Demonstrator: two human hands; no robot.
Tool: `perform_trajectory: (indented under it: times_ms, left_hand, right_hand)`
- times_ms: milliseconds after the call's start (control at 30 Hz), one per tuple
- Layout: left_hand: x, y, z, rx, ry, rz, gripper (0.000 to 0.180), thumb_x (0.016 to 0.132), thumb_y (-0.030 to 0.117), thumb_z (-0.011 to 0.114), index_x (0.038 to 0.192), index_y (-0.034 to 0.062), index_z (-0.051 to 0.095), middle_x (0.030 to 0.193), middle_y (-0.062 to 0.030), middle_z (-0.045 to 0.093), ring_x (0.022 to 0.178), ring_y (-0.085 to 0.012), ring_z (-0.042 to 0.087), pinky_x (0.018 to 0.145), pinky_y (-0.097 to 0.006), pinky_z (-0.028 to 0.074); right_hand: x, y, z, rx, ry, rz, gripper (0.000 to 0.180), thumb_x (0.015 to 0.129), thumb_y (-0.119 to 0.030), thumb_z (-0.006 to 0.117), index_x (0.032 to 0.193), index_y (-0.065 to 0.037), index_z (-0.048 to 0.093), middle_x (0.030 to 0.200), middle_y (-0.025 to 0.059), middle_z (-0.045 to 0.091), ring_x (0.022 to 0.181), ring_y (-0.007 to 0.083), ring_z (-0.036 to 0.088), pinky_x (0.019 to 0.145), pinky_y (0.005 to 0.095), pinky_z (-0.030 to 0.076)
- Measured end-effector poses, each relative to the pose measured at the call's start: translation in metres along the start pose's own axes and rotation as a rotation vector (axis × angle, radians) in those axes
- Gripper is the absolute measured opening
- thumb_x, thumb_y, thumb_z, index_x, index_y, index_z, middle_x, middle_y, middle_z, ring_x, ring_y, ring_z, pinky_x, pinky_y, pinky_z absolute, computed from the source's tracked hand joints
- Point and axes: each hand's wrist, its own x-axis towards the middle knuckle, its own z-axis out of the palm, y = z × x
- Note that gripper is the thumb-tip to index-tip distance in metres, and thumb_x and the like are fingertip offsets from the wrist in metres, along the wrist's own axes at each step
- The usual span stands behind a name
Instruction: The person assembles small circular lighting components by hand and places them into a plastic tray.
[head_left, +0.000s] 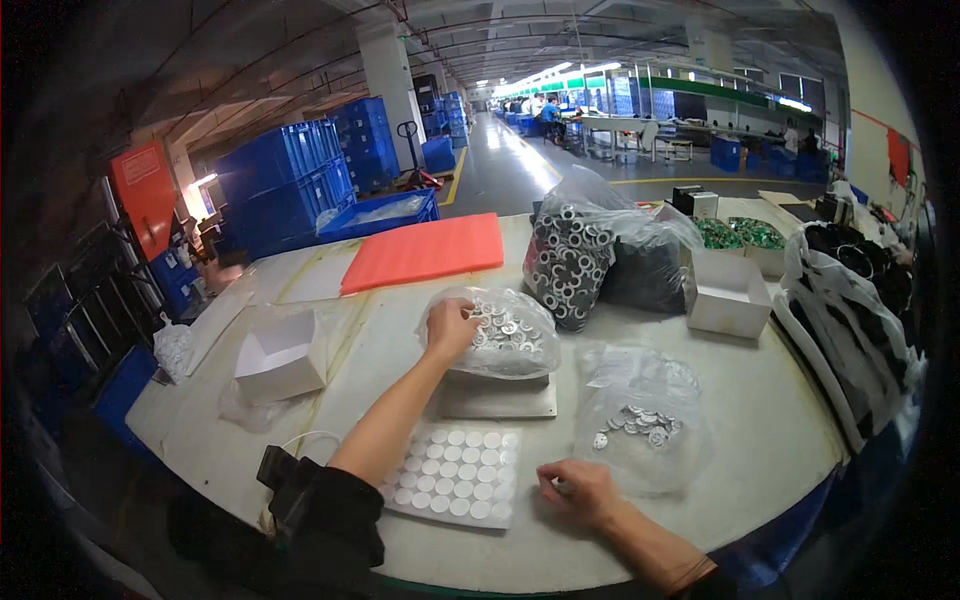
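Left sleeve was black and loose, its cloth bunched in soft folds, with a wide cuff that ended on the left forearm, well short of the wrist; the left hand was bare. Right sleeve showed only as a dark sliver at the lower edge; the right forearm and right hand were bare beyond it, a thin dark line near the cloth, band or crease unclear.

Blue crates stand stacked; beside them, apparently a pallet jack.
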Motion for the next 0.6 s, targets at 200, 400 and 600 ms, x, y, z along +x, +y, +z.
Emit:
perform_trajectory:
  times_ms: [200,400,600]
  left_hand:
    - [-0.131,0.038,-0.063,-0.116,-0.547,0.279,0.016,0.075,0.017,0.068,0.084,0.0036,0.067,0.077,-0.0094,0.064,0.067,-0.0192,0.060,0.062,-0.030,0.048]
    - [-0.233,0.038,-0.103,-0.088,-0.709,0.242,0.016,0.076,0.023,0.069,0.081,0.0075,0.066,0.077,-0.0071,0.061,0.073,-0.0231,0.058,0.066,-0.033,0.047]
    - [-0.247,0.047,-0.109,0.013,-0.562,0.405,0.013,0.074,0.020,0.069,0.077,0.0086,0.064,0.076,-0.0043,0.058,0.074,-0.0202,0.057,0.064,-0.033,0.049]
  right_hand:
    - [0.004,0.005,0.005,0.393,0.179,0.388,0.019,0.080,-0.002,0.065,0.099,0.000,0.061,0.083,0.0082,0.069,0.070,0.0131,0.066,0.065,0.0242,0.051]
    - [0.007,-0.018,0.005,0.423,0.026,0.458,0.015,0.079,-0.007,0.069,0.092,0.001,0.066,0.080,0.0071,0.069,0.068,0.0095,0.064,0.064,0.0229,0.050]
    - [0.004,-0.018,0.012,0.426,-0.008,0.426,0.016,0.079,-0.008,0.070,0.092,0.001,0.067,0.079,0.0069,0.069,0.068,0.0083,0.062,0.062,0.0228,0.050]
